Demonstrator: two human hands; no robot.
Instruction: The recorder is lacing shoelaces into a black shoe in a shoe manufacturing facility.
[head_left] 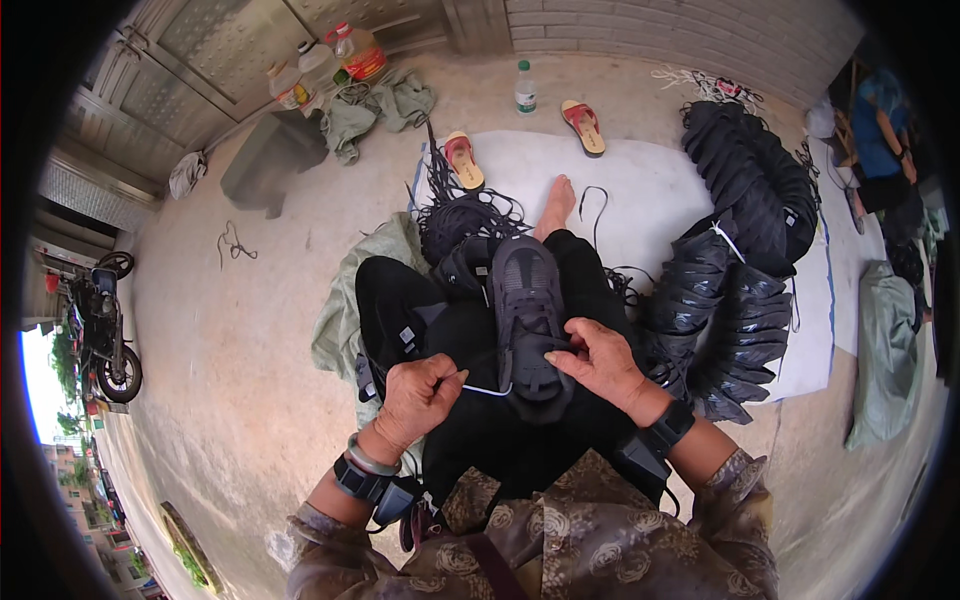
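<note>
A dark sneaker (pixel 527 315) lies sole-down on the person's lap, toe pointing away. The right hand (pixel 603 362) rests on its near right side, fingers pinching the lace area. The left hand (pixel 420 397) is closed in a fist just left of the heel, gripping a black lace (pixel 482 388). Stacked dark shoe uppers (pixel 735 290) lie beyond the right hand.

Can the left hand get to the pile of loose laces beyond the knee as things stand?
Probably not right away: the left hand is pinching a lace end, and the shoe on the lap lies before the pile of laces.
</note>
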